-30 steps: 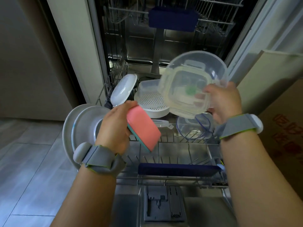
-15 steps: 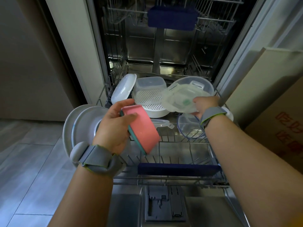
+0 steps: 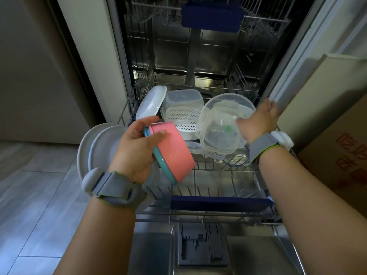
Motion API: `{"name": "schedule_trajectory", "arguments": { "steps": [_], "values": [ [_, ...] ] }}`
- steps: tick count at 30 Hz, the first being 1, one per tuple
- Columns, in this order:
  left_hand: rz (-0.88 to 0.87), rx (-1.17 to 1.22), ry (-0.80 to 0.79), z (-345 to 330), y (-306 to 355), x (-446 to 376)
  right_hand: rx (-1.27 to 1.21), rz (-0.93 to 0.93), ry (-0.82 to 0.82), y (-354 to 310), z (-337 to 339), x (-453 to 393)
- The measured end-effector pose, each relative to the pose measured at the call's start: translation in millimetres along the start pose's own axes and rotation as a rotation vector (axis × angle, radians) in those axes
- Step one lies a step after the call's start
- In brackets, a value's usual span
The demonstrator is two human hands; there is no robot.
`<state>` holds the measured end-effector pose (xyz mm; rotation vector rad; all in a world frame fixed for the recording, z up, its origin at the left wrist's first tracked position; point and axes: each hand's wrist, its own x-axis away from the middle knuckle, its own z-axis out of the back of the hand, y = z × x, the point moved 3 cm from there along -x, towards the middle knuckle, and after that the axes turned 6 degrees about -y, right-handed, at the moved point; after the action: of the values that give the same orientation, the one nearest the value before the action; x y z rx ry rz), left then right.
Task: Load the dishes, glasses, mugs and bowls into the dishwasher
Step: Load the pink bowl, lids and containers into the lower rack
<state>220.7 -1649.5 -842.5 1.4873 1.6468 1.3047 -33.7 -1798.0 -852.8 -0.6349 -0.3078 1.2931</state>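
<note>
So here's my view looking down over the pulled-out lower rack (image 3: 208, 215) of the dishwasher. My left hand (image 3: 137, 147) has a pink bowl (image 3: 171, 149) with a teal rim, thumb across the pink side and the other fingers curled behind it, bowl tipped on its side and hanging over the 9 o'clock part of the rack, not resting on any wire that I can see. Behind that hand, out at 9 o'clock, two pale plates (image 3: 99, 143) stand on edge.

My right hand (image 3: 258, 122) is over at 3 o'clock, fingers loosely spread and a bit motion-blurred. It sits right against a clear round bowl (image 3: 230, 104) and a clear square container (image 3: 218, 139) with clip tabs and a green dot showing through it. Can't tell if the fingers actually pinch either one or just touch them; the thumb looks like it's against the plastic. Both clear pieces lean in the rack at about 2 o'clock.

Toward 12 o'clock there's a white perforated strainer insert (image 3: 184, 120) sitting in a clear tub (image 3: 183, 98), and at 11 o'clock a white oval lid (image 3: 151, 104) propped on edge. Upper rack (image 3: 210, 14) is up at the top with a blue handle. Cardboard box (image 3: 341, 147) with red print off at 3 o'clock.
</note>
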Motion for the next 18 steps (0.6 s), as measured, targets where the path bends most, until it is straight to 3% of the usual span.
{"name": "schedule_trajectory", "arguments": {
  "steps": [1, 2, 5, 7, 9, 13, 18],
  "values": [
    [-0.008, 0.008, -0.006, 0, 1, 0, -0.038, 0.145, -0.014, -15, 9, 8],
    [-0.017, 0.017, -0.007, 3, 3, -1, -0.108, 0.275, -0.138, -33, 12, 19],
    [-0.049, 0.056, -0.032, 6, 8, -1, -0.194, 0.506, -0.873, -86, 7, 69],
    [-0.06, 0.088, -0.065, 6, 11, 0, -0.024, 0.637, -1.098, -106, -6, 91],
    [-0.061, 0.099, -0.092, 4, 12, 2, 0.013, 0.67, -1.137, -113, -20, 95],
    [-0.085, 0.065, -0.131, 5, 13, 5, -0.19, 0.585, -1.19, -111, -38, 94],
    [-0.156, -0.014, -0.129, 11, 13, 7, -0.217, 0.601, -1.065, -110, -42, 95]
  ]
}}
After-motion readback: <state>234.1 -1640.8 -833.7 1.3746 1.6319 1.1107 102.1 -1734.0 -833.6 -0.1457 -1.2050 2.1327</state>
